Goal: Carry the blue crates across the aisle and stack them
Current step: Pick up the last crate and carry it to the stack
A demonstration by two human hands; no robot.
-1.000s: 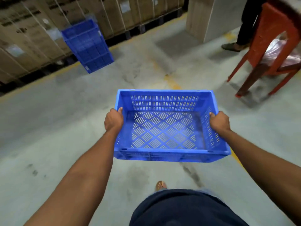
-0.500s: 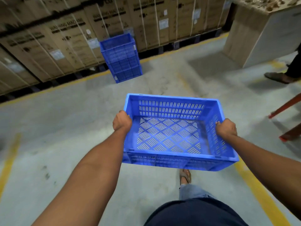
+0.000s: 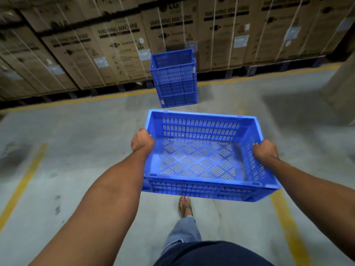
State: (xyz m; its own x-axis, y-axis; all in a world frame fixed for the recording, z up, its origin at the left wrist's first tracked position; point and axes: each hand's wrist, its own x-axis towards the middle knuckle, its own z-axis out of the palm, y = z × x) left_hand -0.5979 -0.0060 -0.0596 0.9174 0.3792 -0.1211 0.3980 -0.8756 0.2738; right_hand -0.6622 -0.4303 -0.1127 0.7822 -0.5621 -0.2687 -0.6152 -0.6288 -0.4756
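An empty blue slotted crate is held level in front of me, above the floor. My left hand grips its left rim and my right hand grips its right rim. Straight ahead, a stack of blue crates stands on the concrete floor against the wall of cartons. The stack looks three crates high, its top one open and empty. A stretch of floor lies between the carried crate and the stack.
Strapped cardboard cartons marked washing machine sit on dark pallets along the back. A yellow floor line runs in front of them; more yellow lines cross the aisle left and right. A pale pillar stands at right. My foot steps forward.
The view has swung left and closer: the crate stack moved from upper left to straight ahead and looms larger. The red chair and the other person have left the view. Both hands keep their hold.
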